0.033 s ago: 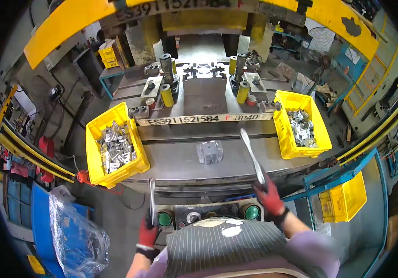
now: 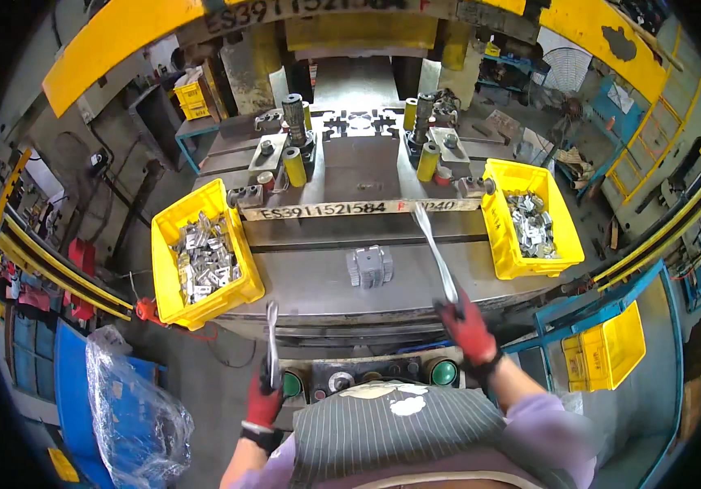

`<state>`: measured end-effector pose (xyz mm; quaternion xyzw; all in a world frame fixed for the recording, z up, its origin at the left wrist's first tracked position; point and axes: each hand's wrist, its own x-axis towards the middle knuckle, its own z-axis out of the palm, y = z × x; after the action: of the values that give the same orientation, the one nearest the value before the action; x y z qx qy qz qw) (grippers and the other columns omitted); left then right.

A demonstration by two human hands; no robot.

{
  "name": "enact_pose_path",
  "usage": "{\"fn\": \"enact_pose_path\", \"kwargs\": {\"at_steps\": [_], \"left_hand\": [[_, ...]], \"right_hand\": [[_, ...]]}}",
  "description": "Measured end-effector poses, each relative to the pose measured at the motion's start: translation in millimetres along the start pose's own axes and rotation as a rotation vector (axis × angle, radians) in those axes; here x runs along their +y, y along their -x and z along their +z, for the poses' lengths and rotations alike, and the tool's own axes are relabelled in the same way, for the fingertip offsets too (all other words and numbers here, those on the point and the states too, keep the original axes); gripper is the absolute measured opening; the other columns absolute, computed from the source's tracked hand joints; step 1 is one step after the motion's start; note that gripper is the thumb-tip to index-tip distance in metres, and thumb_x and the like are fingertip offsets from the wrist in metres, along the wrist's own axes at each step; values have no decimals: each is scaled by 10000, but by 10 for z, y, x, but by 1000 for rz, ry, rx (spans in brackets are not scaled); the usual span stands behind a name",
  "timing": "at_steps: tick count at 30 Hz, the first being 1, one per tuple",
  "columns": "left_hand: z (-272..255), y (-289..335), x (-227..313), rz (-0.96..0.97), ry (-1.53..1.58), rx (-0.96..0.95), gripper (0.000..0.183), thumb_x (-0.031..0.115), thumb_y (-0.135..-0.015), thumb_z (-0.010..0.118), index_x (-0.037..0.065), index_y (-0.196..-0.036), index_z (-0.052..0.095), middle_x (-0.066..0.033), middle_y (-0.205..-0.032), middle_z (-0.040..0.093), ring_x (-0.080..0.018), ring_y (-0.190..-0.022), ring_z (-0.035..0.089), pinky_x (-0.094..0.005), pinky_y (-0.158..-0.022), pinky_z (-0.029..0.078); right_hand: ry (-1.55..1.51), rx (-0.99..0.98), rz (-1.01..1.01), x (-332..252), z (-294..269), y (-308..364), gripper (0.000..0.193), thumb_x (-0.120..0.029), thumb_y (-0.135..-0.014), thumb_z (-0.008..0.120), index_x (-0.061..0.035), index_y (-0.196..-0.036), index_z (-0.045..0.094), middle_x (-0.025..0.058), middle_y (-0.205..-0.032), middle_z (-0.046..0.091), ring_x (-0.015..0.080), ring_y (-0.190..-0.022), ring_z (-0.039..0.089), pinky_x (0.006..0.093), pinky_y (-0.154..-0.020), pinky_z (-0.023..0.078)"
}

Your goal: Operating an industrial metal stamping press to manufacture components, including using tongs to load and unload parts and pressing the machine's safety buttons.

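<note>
My right hand (image 2: 471, 332), in a red and black glove, is closed round long silver tongs (image 2: 434, 251). Their far end reaches up over the front bar of the press die. My left hand (image 2: 264, 398), gloved the same way, grips a second pair of silver tongs (image 2: 273, 342) that points away from me, beside the left green button (image 2: 292, 384). Between the two tongs, a small stack of grey metal parts (image 2: 371, 267) lies on the steel press bed (image 2: 310, 281). Nothing shows in the tips of either pair.
Yellow bins of small metal parts stand at the left (image 2: 165, 269) and right (image 2: 530, 267) of the bed. Guide posts (image 2: 293, 122) rise from the die behind. A control panel with a right green button (image 2: 443, 373) is near my body. A yellow crate (image 2: 607, 350) sits at the right.
My right hand has moved forward and slightly left, carrying its tongs over the die's front bar. My left hand and its tongs have shifted slightly forward and right.
</note>
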<state>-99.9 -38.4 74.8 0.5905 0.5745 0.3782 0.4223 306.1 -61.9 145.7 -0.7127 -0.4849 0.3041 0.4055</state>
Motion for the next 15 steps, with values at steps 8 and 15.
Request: {"fn": "enact_pose_path", "kwargs": {"at_steps": [8,15], "left_hand": [[447,-638,400,262,195,-165,616,-45,-744,543,26,-1316,326,-102,-1267,447,-165,-1104,458,-279,-927,350],[508,-888,812,283,350,-255,609,20,-793,566,24,-1335,289,-78,-1293,417,-125,-1122,432,-256,-950,328]], "right_hand": [[438,280,-320,-1271,391,-2297,492,-296,-784,582,-80,-1200,433,203,-957,583,329,-883,572,408,-702,451],[-469,65,-186,-1012,194,-2812,317,-309,-742,666,-97,-958,571,17,-616,536,128,-539,517,285,-479,397]]}}
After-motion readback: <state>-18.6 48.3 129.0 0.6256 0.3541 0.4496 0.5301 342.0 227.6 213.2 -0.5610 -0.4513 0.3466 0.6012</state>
